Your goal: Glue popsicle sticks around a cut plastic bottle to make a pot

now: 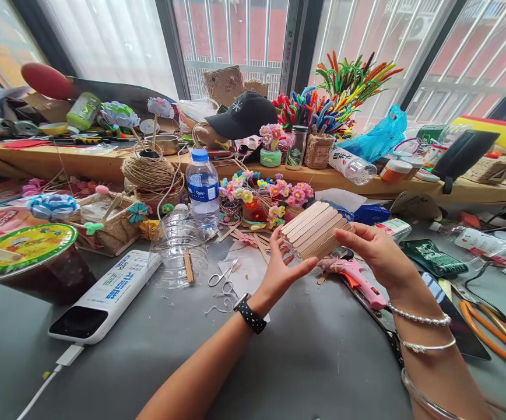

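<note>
Both my hands hold one object above the grey table (314, 356): a clear plastic piece clad with several wooden craft sticks (313, 228) laid side by side. My left hand (281, 269) grips it from the left and below, thumb under the sticks. From the right, my right hand (373, 251) pinches its end with curled fingers. Just below lies a pink glue gun (358, 280). Small scissors (222, 274) and loose sticks lie to the left.
A cut clear bottle (176, 245) and a water bottle (203, 189) stand at centre-left. A white power bank (108, 294), twine spool (150, 172), flower crafts (274, 195), black cap (242, 114) and orange-handled scissors (495, 332) crowd the desk.
</note>
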Demonstrator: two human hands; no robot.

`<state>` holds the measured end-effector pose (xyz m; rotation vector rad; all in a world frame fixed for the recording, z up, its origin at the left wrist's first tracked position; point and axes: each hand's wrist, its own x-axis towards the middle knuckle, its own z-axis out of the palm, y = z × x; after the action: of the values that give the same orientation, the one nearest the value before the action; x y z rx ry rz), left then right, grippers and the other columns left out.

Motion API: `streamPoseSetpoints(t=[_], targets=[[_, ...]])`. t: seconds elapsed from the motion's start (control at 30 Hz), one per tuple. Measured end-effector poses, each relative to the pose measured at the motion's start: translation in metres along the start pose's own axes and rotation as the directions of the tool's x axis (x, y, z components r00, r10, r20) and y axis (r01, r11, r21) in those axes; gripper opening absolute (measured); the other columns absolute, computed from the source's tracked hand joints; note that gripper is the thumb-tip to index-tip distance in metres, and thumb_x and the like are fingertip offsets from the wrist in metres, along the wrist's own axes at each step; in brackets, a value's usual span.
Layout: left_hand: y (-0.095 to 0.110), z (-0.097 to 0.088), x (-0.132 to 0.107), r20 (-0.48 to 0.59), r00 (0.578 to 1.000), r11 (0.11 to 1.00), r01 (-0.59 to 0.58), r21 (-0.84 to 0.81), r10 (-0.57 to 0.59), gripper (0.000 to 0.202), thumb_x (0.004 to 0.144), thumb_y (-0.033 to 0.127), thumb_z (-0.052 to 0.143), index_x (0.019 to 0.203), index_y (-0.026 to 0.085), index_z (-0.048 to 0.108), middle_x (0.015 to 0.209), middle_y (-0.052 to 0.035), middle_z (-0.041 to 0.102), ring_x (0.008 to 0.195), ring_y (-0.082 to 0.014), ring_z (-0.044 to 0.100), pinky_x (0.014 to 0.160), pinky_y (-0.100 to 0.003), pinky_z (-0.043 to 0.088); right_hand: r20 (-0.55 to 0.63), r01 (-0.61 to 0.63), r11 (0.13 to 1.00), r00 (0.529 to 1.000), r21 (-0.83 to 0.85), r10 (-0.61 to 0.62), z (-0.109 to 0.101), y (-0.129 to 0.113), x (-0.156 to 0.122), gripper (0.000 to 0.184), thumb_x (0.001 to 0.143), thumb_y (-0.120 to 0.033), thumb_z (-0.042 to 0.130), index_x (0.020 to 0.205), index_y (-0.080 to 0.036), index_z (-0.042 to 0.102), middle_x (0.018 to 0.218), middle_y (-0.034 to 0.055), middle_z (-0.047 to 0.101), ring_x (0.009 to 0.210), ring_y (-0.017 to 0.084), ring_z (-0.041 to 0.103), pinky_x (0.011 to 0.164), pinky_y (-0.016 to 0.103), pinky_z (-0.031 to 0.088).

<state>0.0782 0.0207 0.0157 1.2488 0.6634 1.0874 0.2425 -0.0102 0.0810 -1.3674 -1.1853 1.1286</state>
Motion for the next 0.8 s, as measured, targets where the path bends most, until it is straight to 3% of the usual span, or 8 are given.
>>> streamPoseSetpoints(t=[0.23, 0.57, 0.8], targets=[[-0.0042, -0.0022, 0.0019, 0.022, 0.998, 0.998, -0.055, 0.041, 0.054, 0.090, 0.063, 0.034, 0.070, 0.129, 0.021, 0.011, 0.134, -0.0144, 0.027, 0.122, -0.0237, 0.032, 0.100, -0.037, 0.030, -0.006, 0.020, 0.999, 1.000, -0.044, -0.020, -0.0046, 0.0020, 0.0018, 0.026, 0.062, -0.042, 0.066, 0.055, -0.021, 0.053, 0.064, -0.0009, 0.056, 0.073, 0.015, 0.053, 0.055, 0.021, 0.044], [-0.0055, -0.0016, 0.0025, 0.026, 1.000, 1.000, -0.010, 0.002, 0.009, 0.086, 0.064, 0.036, 0.069, 0.129, 0.022, 0.015, 0.133, -0.0132, 0.031, 0.120, -0.0245, 0.035, 0.098, -0.038, 0.032, -0.048, 0.041, 0.995, 0.998, -0.089, -0.046, -0.0056, 0.0042, 0.0040, 0.025, 0.061, -0.045, 0.066, 0.066, -0.021, 0.063, 0.070, 0.0006, 0.061, 0.072, 0.014, 0.054, 0.063, 0.023, 0.044], [-0.0043, -0.0016, 0.0016, 0.041, 0.999, 1.000, 0.018, -0.024, -0.017, 0.084, 0.065, 0.035, 0.068, 0.130, 0.021, 0.016, 0.130, -0.0124, 0.036, 0.117, -0.0245, 0.040, 0.097, -0.038, 0.034, -0.095, 0.060, 0.991, 0.993, -0.116, -0.071, -0.0065, 0.0059, 0.0045, 0.024, 0.058, -0.044, 0.069, 0.063, -0.021, 0.063, 0.067, -0.0011, 0.060, 0.068, 0.013, 0.053, 0.063, 0.022, 0.043]])
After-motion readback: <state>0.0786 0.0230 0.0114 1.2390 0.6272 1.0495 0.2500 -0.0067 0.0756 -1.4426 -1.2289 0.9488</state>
